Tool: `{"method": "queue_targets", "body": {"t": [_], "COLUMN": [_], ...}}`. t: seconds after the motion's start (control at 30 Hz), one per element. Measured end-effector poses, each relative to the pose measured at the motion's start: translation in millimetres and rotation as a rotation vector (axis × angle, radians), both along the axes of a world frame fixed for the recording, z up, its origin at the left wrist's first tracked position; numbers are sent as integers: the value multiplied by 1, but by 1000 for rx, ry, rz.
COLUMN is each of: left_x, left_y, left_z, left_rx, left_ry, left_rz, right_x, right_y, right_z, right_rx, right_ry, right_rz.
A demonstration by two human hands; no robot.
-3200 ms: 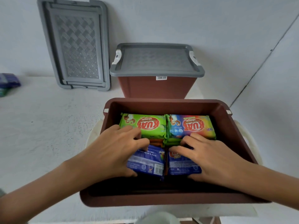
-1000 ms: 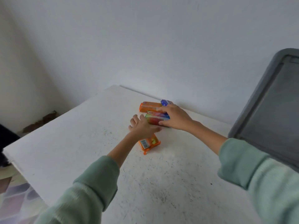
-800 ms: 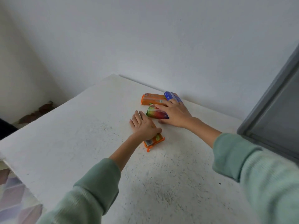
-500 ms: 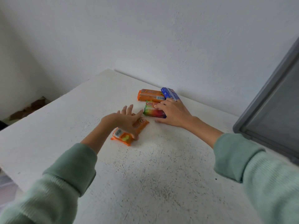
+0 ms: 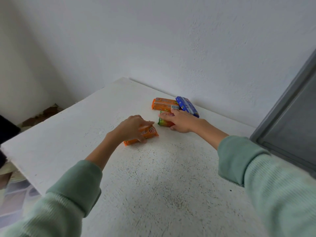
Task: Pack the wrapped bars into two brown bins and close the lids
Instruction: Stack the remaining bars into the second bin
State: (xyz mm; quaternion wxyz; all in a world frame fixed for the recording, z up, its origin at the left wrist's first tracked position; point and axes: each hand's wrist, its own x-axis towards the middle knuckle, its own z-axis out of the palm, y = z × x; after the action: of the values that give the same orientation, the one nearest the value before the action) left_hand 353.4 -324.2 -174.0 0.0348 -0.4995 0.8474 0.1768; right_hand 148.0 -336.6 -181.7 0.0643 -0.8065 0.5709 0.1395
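1. Left grip (image 5: 132, 129) is curled round near orange bar (image 5: 150, 131), thumb at near edge, likely for lifting off surface (image 5: 153, 177).
2. Right grip (image 5: 180, 123) is clamped over green-red bar (image 5: 163, 121).
3. Far orange bar (image 5: 163, 104) and blue bar (image 5: 187, 106) lie by wall, unpacked; bins not seen.

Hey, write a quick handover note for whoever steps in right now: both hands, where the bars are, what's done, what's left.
Left grip holds the near orange bar on the white table.
Right grip holds the green bar just beyond it.
A second orange bar and a blue bar lie by the wall.
Grey lid shows at the right edge; the bins are out of view.
Done: cannot tell from this view.
Left: pack these four bars, close the lids.
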Motion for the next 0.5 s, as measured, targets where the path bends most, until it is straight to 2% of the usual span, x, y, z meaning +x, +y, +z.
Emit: {"method": "queue_targets", "body": {"t": [0.27,0.5], "left_x": [2,-18], "left_y": [9,31], "left_z": [3,38], "left_rx": [0,-74], "left_ry": [-32,45], "left_rz": [37,20], "right_x": [-8,-30], "right_y": [35,72], "right_z": [6,50], "right_rx": [-30,-90], "right_ry": [-265,-270], "right_rz": [-88,-99]}}
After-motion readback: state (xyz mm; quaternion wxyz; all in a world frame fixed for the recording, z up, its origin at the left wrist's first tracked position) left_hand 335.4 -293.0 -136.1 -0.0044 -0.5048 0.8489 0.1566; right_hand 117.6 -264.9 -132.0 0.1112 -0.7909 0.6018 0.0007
